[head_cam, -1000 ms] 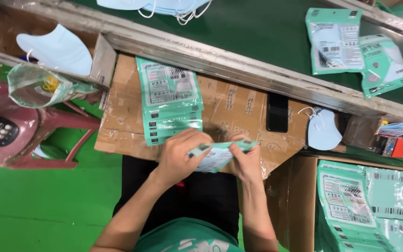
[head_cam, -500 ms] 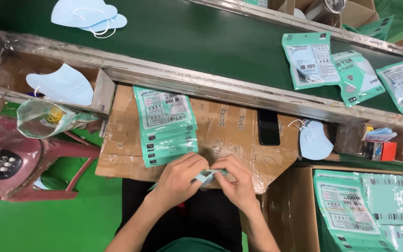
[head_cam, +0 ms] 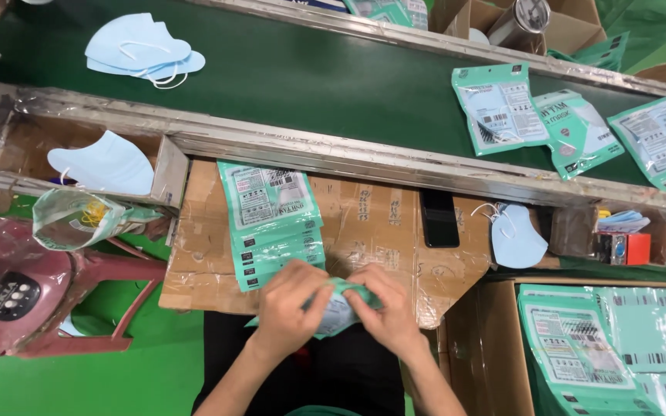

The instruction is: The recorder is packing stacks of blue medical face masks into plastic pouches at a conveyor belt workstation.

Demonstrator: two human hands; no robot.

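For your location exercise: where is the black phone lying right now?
In the head view, the black phone lies flat on the cardboard worktop, right of centre, just below the conveyor rail and left of a blue mask.

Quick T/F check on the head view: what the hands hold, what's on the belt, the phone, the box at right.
1. Both hands, left and right, hold one green pouch. True.
2. The belt carries only pouches. False: blue masks lie on it too.
3. The phone lies on the cardboard. True.
4. The box at right holds loose masks. False: it holds green pouches.
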